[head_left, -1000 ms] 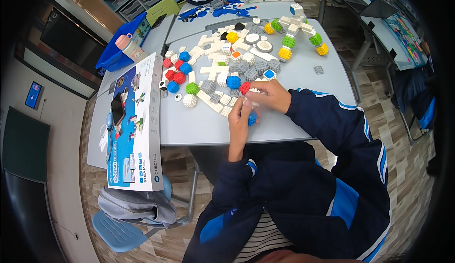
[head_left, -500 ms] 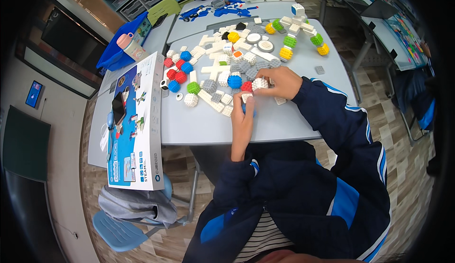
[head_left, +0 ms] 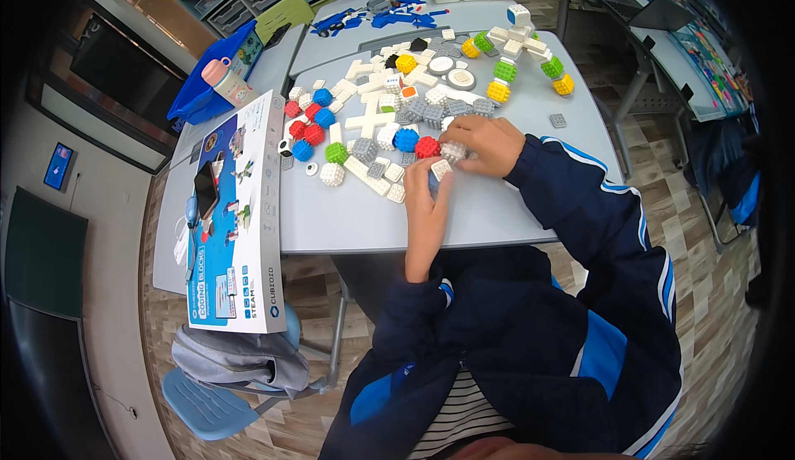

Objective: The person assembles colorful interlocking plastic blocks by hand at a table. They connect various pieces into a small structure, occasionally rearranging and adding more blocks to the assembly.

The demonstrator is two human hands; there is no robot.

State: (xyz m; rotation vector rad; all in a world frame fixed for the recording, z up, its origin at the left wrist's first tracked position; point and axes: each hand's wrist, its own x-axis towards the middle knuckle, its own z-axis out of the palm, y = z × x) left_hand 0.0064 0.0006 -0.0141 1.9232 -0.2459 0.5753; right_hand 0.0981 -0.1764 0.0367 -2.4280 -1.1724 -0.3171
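Near the table's front edge, my left hand (head_left: 426,211) grips a small block (head_left: 440,168) with a white flat face and a bluish side, between thumb and fingers. Just to its right my right hand (head_left: 489,145) curls over a white studded block (head_left: 453,153), fingers closed on it from above. The two held blocks are very close; whether they touch is hidden by the fingers. Beside them on the left lie a red studded block (head_left: 427,147), a blue one (head_left: 406,140) and a white one (head_left: 387,135), in a row.
Loose white and grey pieces (head_left: 364,120) spread over the table (head_left: 348,220). A white block figure with green and yellow limbs (head_left: 517,42) stands at the far right. At left are a big box (head_left: 248,211), a pink bottle (head_left: 228,81) and a blue bin (head_left: 192,100).
My left hand has raised its block slightly and turned it, so the white face tilts. My right hand has shifted a little left and its fingers now cover more of the white studded block.
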